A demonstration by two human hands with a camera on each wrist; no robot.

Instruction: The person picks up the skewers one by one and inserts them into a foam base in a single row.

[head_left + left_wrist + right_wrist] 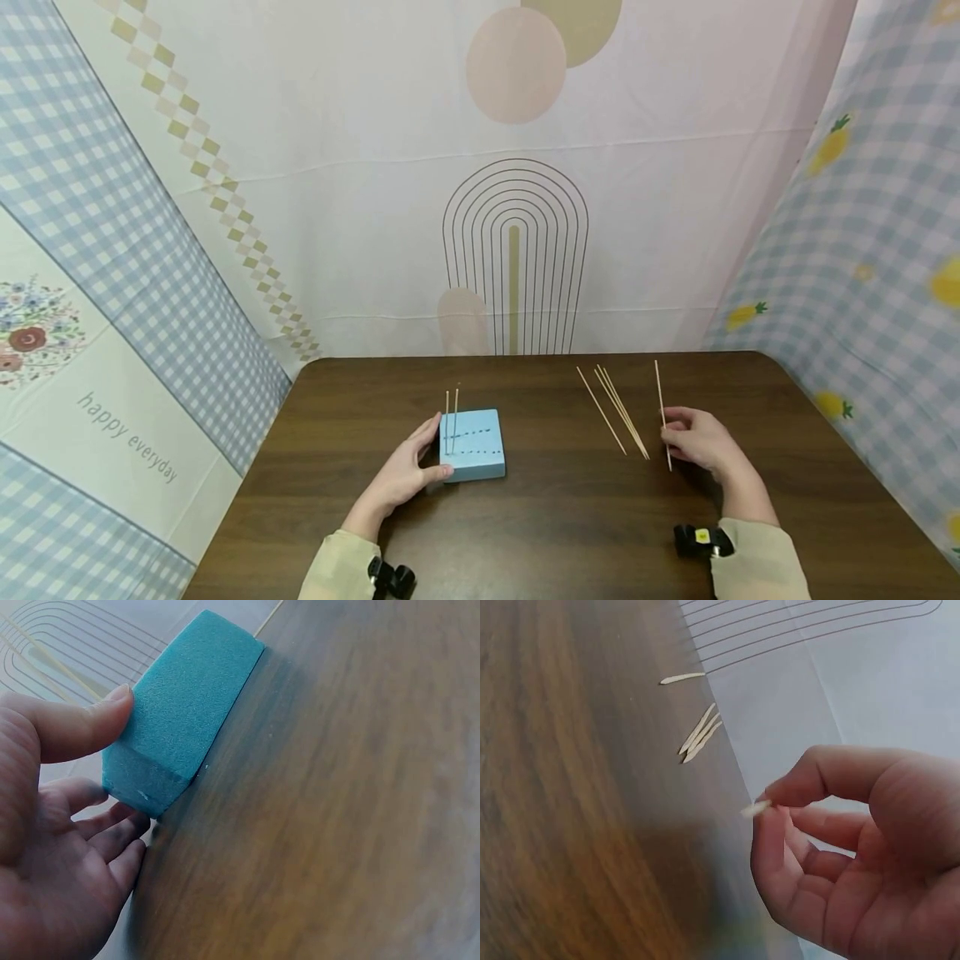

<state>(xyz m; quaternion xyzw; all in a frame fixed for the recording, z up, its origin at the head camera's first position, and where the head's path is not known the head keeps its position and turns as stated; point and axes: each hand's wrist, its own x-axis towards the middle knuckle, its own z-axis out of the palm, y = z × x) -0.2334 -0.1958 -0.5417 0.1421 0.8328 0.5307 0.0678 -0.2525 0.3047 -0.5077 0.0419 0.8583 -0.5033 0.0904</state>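
On the left half of the table is a light blue foam block [480, 469] with rows of dark marks on its top. Two thin bamboo skewers [456, 408] stand upright near its left side. My left hand [405, 475] grips the block's left end, thumb at the near corner and fingers around the far one. In the left wrist view the thumb presses the foam block [187, 697]. Off to the right, my right hand [701, 437] pinches another bamboo skewer [659, 387] between thumb and index finger. Its end [755, 809] pokes out of the pinch in the right wrist view.
Several loose skewers [621, 408] lie on the brown wooden table [555, 517], between the block and my right hand. A patterned cloth [360, 250] hangs behind the table's back edge, and checked cloth [840, 283] hangs on the right.
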